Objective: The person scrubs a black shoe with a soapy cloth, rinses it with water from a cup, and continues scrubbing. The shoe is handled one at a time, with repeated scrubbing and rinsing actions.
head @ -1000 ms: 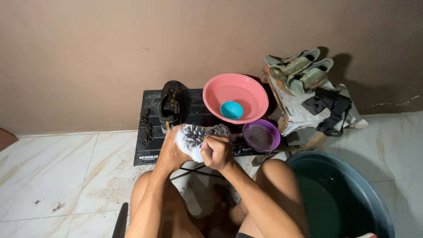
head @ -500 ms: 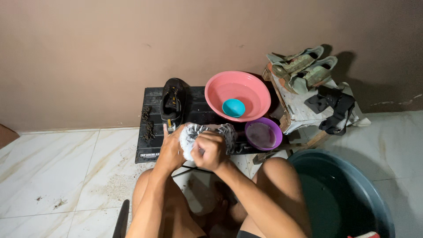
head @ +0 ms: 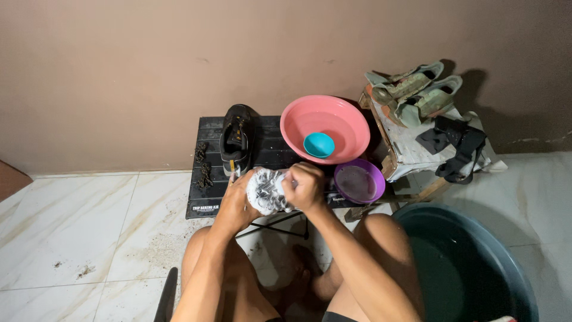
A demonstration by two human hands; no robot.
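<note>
My left hand (head: 236, 200) grips a shoe (head: 268, 189) covered in white foam, held sole-up above the front edge of a low black table (head: 205, 194). My right hand (head: 305, 186) is closed in a fist against the shoe's right side; what it holds is hidden. A second shoe, black (head: 236, 138), rests on the table just behind my left hand.
A pink basin (head: 345, 122) with a small teal cup (head: 319, 145) sits on the table, a purple bowl (head: 358, 182) beside it. A pair of green shoes (head: 417, 95) and dark straps (head: 456, 143) lie on a stool at right. A big dark tub (head: 471, 268) of water stands by my right knee.
My right hand has slid across the foamy shoe, from its lower right to its right side. The view has shifted slightly. The left hand keeps its hold.
</note>
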